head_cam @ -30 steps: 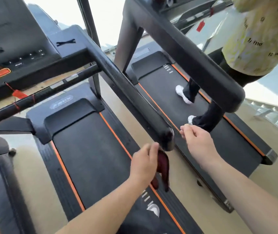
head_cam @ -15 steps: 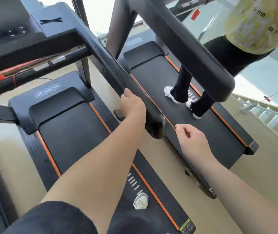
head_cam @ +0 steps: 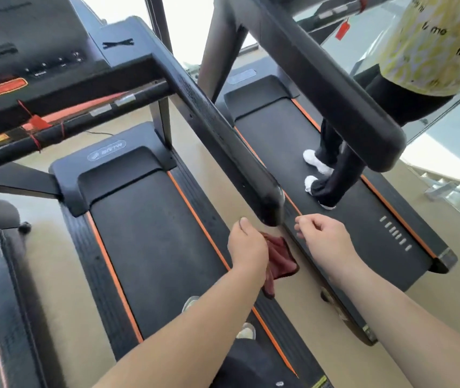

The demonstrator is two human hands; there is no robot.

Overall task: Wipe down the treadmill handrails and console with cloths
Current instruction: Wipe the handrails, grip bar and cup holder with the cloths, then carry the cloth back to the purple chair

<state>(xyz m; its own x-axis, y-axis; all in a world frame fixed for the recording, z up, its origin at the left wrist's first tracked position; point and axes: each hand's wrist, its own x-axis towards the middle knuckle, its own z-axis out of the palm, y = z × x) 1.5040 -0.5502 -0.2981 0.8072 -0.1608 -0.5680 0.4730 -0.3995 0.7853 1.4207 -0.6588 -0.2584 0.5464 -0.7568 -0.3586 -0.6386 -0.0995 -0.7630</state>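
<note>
— What does the cloth (head_cam: 282, 257) look like?

— Dark red, folded and creased, hanging limp. It droops from the left hand (head_cam: 247, 247), just below the rounded end of the black handrail (head_cam: 203, 116) and not touching it, above the right edge of the treadmill deck.

— How is it held?

— The left hand is closed on its upper part. The back of the hand hides the fingers, so only the thumb shows on top. The right hand (head_cam: 326, 242) hovers just beside the rail's end with its fingers loosely curled and the thumb near the forefinger. I see nothing in it.

— And the rail itself?

— Thick, glossy black, slanting down from the console (head_cam: 21, 40) toward both hands.

— What can't you make out?

— The console is cut off at the top left edge and blurred. Its small button labels are unreadable, though an orange button (head_cam: 10, 85) stands out. A red tag (head_cam: 37, 122) is tied to the crossbar beneath. The person's own shoes (head_cam: 247, 330) on the belt (head_cam: 156, 233) are half hidden by the left forearm. On the neighbouring treadmill (head_cam: 363, 228) another person (head_cam: 332, 175) stands, cut off above a yellow shirt.
</note>
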